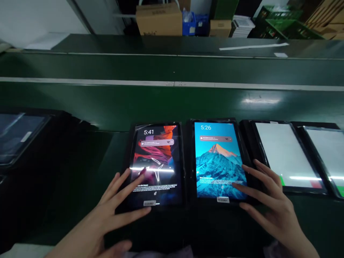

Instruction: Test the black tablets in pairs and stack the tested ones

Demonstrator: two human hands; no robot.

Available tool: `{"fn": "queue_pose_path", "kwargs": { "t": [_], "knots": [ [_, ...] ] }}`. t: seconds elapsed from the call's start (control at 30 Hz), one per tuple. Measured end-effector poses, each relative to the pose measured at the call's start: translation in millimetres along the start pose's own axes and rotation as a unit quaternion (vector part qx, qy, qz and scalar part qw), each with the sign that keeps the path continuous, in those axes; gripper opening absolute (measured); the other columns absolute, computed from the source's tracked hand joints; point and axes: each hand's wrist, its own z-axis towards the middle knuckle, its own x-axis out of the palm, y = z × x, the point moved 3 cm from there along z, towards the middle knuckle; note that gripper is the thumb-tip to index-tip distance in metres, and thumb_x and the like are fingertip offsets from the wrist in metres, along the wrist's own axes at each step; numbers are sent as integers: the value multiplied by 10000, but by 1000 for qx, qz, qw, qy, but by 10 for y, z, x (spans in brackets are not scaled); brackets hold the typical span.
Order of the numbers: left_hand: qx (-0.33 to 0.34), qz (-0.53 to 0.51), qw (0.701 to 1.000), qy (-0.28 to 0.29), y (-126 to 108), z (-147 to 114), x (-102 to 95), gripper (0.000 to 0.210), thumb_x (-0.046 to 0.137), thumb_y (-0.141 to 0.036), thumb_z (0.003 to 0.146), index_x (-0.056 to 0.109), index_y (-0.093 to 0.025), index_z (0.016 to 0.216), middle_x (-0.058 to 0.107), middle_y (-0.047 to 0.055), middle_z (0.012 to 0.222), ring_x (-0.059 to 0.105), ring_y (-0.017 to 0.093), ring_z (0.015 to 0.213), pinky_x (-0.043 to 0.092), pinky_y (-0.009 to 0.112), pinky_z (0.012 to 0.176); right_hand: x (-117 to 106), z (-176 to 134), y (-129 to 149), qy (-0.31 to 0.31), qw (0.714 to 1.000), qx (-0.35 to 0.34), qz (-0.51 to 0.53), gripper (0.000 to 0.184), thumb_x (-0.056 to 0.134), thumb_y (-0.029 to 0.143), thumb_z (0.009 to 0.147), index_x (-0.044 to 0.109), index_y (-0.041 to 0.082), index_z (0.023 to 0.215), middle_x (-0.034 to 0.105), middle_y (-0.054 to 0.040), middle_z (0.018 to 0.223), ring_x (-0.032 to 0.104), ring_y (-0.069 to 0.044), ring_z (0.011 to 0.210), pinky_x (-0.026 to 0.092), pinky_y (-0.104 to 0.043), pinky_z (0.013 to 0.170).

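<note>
the left forearm slants inward over the near edge of the tabletop (107, 150); the left hand (109, 209) is palm down, fingers fanned and slightly bent, thumb apart, closest to that edge. the right hand (276, 200) angles in from the opposite side, back upward, fingers parted and lightly curved, wrist nearly straight.

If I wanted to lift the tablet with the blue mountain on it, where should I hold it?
I'd hold the mountain tablet by its two long edges, near the label, reaching from the near side. It's a flat slab lying face up, short edge toward you, with the 5:41 tablet and a white-screened tablet close on either side.
</note>
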Motion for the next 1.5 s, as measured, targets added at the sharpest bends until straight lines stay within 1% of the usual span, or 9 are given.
{"fn": "queue_pose_path", "kwargs": {
  "t": [0.2,0.37,0.57,0.7,0.83,0.97,1.2,1.37,1.5],
  "knots": [
    [-145,20,988,-54,200,202,67,463,474,-367,1062,648,-583,1432,250,-174,1794,78,369,1692,144,703,1313,40,159,93,1,1000,-8,19,295,594,276,1047,855,365,1151,689,-41,1481,482,-362,1528,580,-548,1106],
    [-160,6,977,-137,283,350,-85,578,488,-372,1081,409,-669,1570,206,-197,1814,156,315,1692,200,658,1331,105,122,154,14,999,-15,40,285,606,275,1028,879,355,1013,651,-8,1543,391,-381,1594,552,-584,1149],
    [-281,-125,934,-183,285,270,39,504,578,-511,1043,513,-522,1543,347,-65,1787,356,319,1630,339,545,1310,185,50,40,-60,993,94,-48,359,578,297,1061,744,361,1373,585,-64,1600,403,-409,1588,457,-683,1212],
    [-346,-212,893,-196,358,181,126,679,614,-607,988,442,-444,1625,403,-3,1768,397,354,1606,374,558,1292,91,81,135,-73,993,78,-57,428,586,223,1045,658,366,1442,685,-69,1471,476,-391,1547,504,-636,1179],
    [-407,-228,872,-149,402,121,156,817,711,-675,889,451,-441,1628,374,-19,1783,320,384,1638,411,561,1270,-23,144,299,-104,993,54,-26,211,597,112,1008,692,288,1075,821,-63,1156,753,-281,1136,651,-443,910],
    [-381,-220,885,-154,388,75,160,852,686,-699,896,350,-520,1659,318,-64,1805,292,353,1653,429,547,1256,-62,218,426,-88,994,19,63,255,609,55,948,539,264,819,837,-25,884,699,-158,617,577,-274,538],
    [-345,-150,926,-11,509,-69,182,1094,720,-684,868,2,-588,1687,72,-35,1864,209,399,1670,464,603,1211,-31,235,529,-5,993,-14,119,301,586,88,990,513,254,750,845,-14,844,753,-149,549,581,-218,478],
    [-343,-79,934,-64,322,81,220,1058,671,-680,896,45,-480,1725,111,52,1857,218,450,1660,439,665,1216,21,250,461,-6,996,30,82,318,596,149,1039,540,233,738,861,-19,926,570,-52,374,445,-172,365],
    [-389,-126,903,-131,370,181,201,1021,676,-606,932,95,-379,1741,217,133,1828,300,446,1636,413,655,1244,18,266,434,-36,997,62,26,287,578,219,1075,607,226,789,860,-50,1087,352,2,308,323,-189,314]
  ]
}}
